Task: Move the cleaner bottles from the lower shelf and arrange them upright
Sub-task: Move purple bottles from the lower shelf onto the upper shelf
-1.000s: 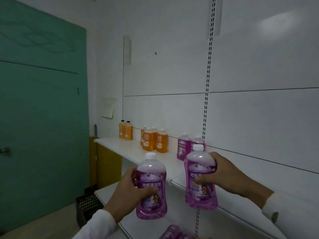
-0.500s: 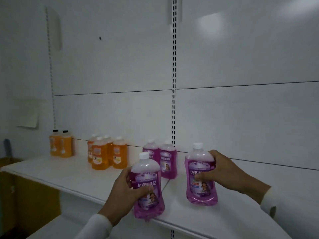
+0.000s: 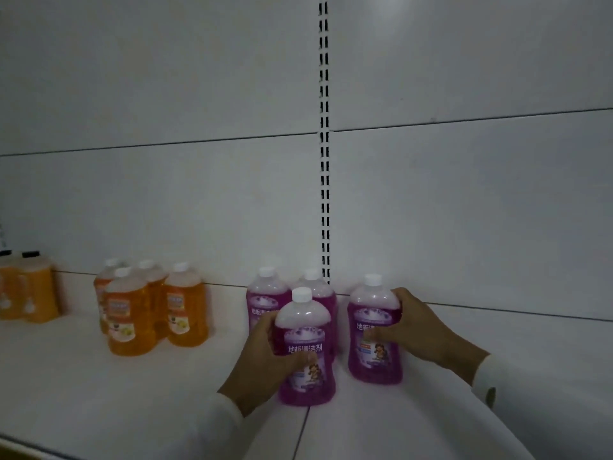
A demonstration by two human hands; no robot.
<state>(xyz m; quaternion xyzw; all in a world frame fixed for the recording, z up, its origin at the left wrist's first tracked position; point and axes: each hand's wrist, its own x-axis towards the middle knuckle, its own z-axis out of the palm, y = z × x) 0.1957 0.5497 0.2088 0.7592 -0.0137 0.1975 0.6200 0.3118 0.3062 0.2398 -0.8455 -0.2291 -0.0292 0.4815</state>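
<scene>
Two purple cleaner bottles with white caps stand upright on the white upper shelf (image 3: 99, 393), each in one of my hands. My left hand (image 3: 262, 363) is wrapped around the nearer bottle (image 3: 305, 356), which stands on the seam between two shelf boards. My right hand (image 3: 421, 330) grips the bottle to its right (image 3: 374, 330) from the side. Two more purple bottles (image 3: 265, 297) stand upright just behind them against the back panel. The lower shelf is out of view.
A cluster of orange bottles (image 3: 149, 310) stands to the left, with two more orange bottles (image 3: 26, 290) at the far left edge. A slotted upright (image 3: 324, 144) runs up the white back panel. Bare shelf stretches right of my right hand.
Both bottles have come forward and down onto the upper shelf, in front of the two purple bottles. The view has swung right and closer; the green door is gone from sight.
</scene>
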